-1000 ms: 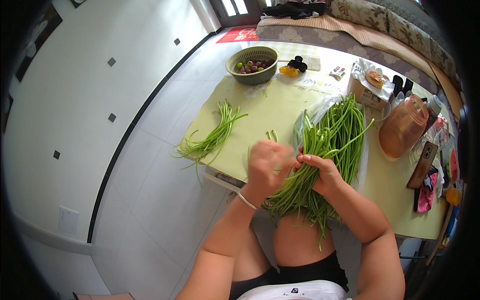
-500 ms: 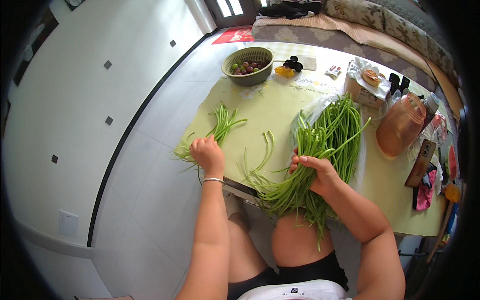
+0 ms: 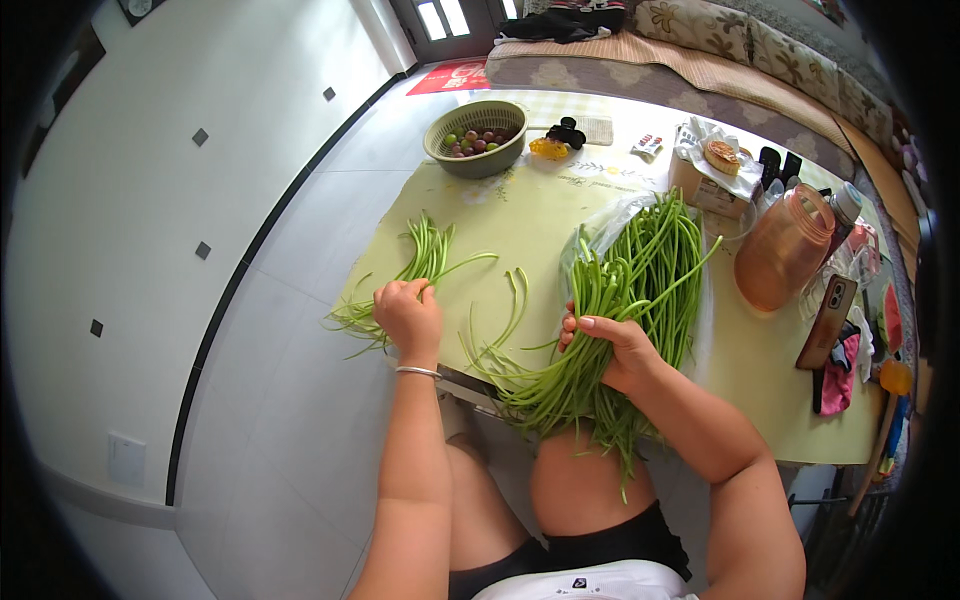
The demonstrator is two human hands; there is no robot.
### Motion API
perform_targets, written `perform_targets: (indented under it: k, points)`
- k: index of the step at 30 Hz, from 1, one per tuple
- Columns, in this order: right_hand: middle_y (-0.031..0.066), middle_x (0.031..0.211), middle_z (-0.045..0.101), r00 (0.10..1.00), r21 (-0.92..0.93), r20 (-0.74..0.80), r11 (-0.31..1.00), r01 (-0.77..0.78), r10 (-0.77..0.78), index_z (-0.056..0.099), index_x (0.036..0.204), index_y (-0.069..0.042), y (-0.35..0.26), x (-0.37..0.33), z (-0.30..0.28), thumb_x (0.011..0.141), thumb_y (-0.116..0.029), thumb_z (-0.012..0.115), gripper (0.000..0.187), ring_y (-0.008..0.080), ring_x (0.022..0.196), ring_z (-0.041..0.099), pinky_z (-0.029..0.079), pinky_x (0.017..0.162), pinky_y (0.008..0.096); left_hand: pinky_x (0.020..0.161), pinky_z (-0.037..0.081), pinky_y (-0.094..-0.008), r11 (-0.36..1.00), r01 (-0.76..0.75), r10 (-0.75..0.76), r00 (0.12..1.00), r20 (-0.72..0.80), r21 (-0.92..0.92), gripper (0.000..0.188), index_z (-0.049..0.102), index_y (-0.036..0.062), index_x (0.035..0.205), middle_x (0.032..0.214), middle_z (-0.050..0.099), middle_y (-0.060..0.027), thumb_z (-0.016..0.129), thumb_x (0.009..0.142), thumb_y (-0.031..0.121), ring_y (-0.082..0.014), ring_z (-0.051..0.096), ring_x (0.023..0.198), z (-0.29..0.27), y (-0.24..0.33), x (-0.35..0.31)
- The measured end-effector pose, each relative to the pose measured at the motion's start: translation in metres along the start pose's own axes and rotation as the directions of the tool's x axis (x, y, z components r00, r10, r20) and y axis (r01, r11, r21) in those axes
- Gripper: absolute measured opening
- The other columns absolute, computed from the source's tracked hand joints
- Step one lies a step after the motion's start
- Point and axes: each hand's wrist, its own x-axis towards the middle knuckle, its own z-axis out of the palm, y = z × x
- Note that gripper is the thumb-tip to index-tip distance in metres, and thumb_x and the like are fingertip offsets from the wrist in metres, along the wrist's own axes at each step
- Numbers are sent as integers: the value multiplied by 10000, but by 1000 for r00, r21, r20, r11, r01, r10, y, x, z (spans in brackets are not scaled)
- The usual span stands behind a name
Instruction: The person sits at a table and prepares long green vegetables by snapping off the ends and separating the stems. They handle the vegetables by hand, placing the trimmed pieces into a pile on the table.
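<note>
Long thin green vegetable stems lie in a small bunch [image 3: 430, 248] at the table's left front edge. My left hand [image 3: 408, 315], a bangle on its wrist, is closed at this bunch, with stems at its fingertips; one stem sticks out to the right. A far bigger bunch of the same stems [image 3: 655, 270] rests partly on a clear plastic bag [image 3: 612, 222]. My right hand [image 3: 610, 345] is wrapped round part of it, thumb on top. The thin ends [image 3: 560, 400] of those stems hang over the table edge above my thigh. Between the bunches lie a few loose stems [image 3: 518, 300].
Farther back on the table [image 3: 400, 235] are a green colander [image 3: 438, 148] of grapes, a black hair claw [image 3: 567, 132] and a yellow object [image 3: 549, 150]. At right stand a box [image 3: 705, 187] with a pastry on top, a pinkish jug [image 3: 785, 250] and a phone [image 3: 828, 322].
The whole view has shifted slightly. My left hand has moved a little to the right against the small bunch, and one stem there reaches farther right. My right hand keeps its hold.
</note>
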Motion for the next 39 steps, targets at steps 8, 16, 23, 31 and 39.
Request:
perform_targets:
  k: [8, 16, 23, 31, 39]
  points:
    - [102, 917, 682, 1000, 18, 2, 999, -30, 29, 643, 1058, 19, -1, 0, -4, 841, -97, 704, 254, 220, 869, 669, 545, 818, 393, 610, 468, -332, 959, -152, 118, 981, -151, -238, 188, 745, 86, 923, 800, 598, -52, 766, 744, 33, -222, 562, 686, -28, 44, 0]
    - [119, 942, 688, 997, -12, -68, 1000, -24, 23, 654, 1050, 27, -3, -5, 9, 846, -121, 713, 259, 240, 888, 671, 546, 839, 403, 540, 469, -329, 828, -406, 418, 907, -56, -387, 223, 731, 46, 950, 792, 597, -65, 748, 737, -18, -219, 572, 600, -63, 112, -33]
    - [120, 971, 689, 996, -27, -48, 997, -71, 69, 655, 1063, 20, -7, -10, 15, 841, -117, 712, 267, 249, 912, 666, 543, 863, 408, 551, 482, -323, 691, -316, 524, 838, 149, -650, 207, 727, 23, 947, 783, 627, -77, 748, 741, 9, -224, 609, 633, -81, 130, -43]
    - [95, 900, 682, 999, -87, -25, 996, 22, -25, 657, 1030, 7, -6, -8, 11, 818, -69, 703, 230, 205, 850, 661, 533, 809, 372, 685, 495, -376, 880, -209, 250, 967, 42, -427, 197, 727, 41, 900, 770, 650, -103, 795, 735, 127, -274, 613, 737, -45, 82, -24]
    - [99, 901, 686, 1000, -48, -17, 999, 4, -5, 668, 1026, 10, -2, -4, 8, 815, -60, 709, 227, 206, 853, 662, 535, 816, 368, 787, 470, -416, 987, -26, -6, 980, 197, 160, 188, 687, 62, 735, 842, 627, -90, 802, 675, 198, -306, 560, 871, 2, 12, -13]
